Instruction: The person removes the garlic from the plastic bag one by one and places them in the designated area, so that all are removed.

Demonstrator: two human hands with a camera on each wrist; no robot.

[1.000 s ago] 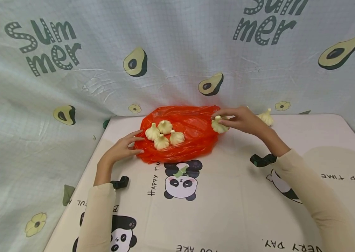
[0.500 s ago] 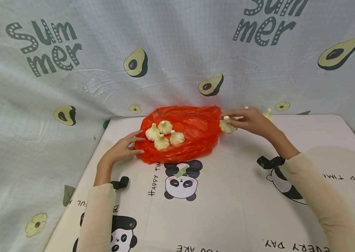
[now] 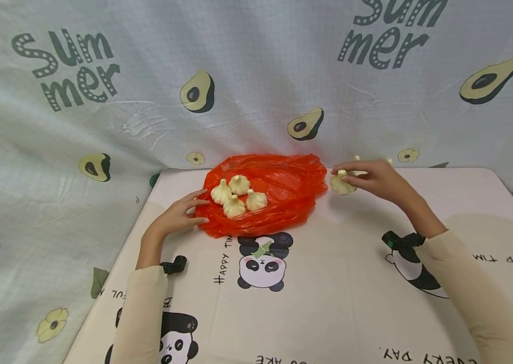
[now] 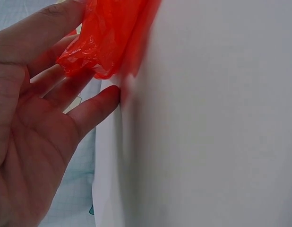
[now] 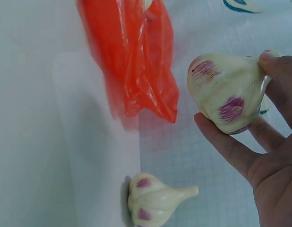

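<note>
A red plastic bag (image 3: 286,184) lies spread at the back of the table, with several garlic bulbs (image 3: 233,206) grouped on its left part. My left hand (image 3: 172,217) rests at the bag's left edge, its fingers spread and lightly curved; in the left wrist view the thumb and fingers touch the red plastic (image 4: 110,38). Just right of the bag, my right hand (image 3: 381,181) pinches a garlic bulb (image 3: 342,184) between thumb and fingers. The right wrist view shows purple streaks on that held bulb (image 5: 226,94), clear of the bag.
Another garlic bulb (image 5: 153,201) lies on the table near my right hand. Behind that hand, stem tips (image 3: 390,161) peek out in the head view. A printed cloth (image 3: 247,121) hangs along the table's back edge. Panda prints (image 3: 262,265) mark the tablecloth.
My right hand has moved right, carrying the garlic bulb away from the bag's right side. The bag's right edge now reaches slightly further right. My left hand has stayed in place.
</note>
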